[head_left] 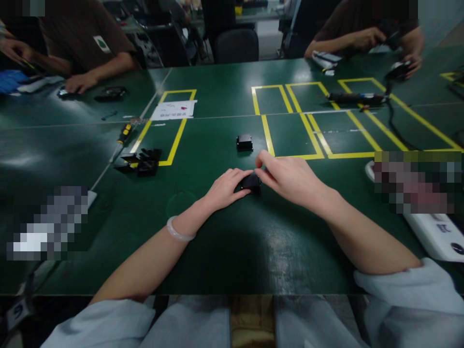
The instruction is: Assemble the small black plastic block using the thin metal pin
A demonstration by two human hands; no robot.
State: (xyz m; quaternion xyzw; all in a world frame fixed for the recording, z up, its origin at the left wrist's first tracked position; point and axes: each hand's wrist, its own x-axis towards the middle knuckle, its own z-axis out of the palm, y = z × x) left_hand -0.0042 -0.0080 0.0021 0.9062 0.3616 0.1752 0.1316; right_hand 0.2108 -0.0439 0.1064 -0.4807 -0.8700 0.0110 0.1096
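Note:
A small black block-like part rests on the green table, between my two hands. My left hand is closed on its left side, thumb along the near edge and fingers over the far edge. Above the part's upper right corner, my right hand has thumb and forefinger pinched together; whatever they hold, if anything, is too small to make out. A second small black part of similar look sits just beyond my hands.
Several black parts lie to the left, near a yellow-and-black screwdriver and a paper label. Yellow tape outlines mark the table. A white device lies at right. A black power screwdriver lies farther back. Two co-workers sit opposite.

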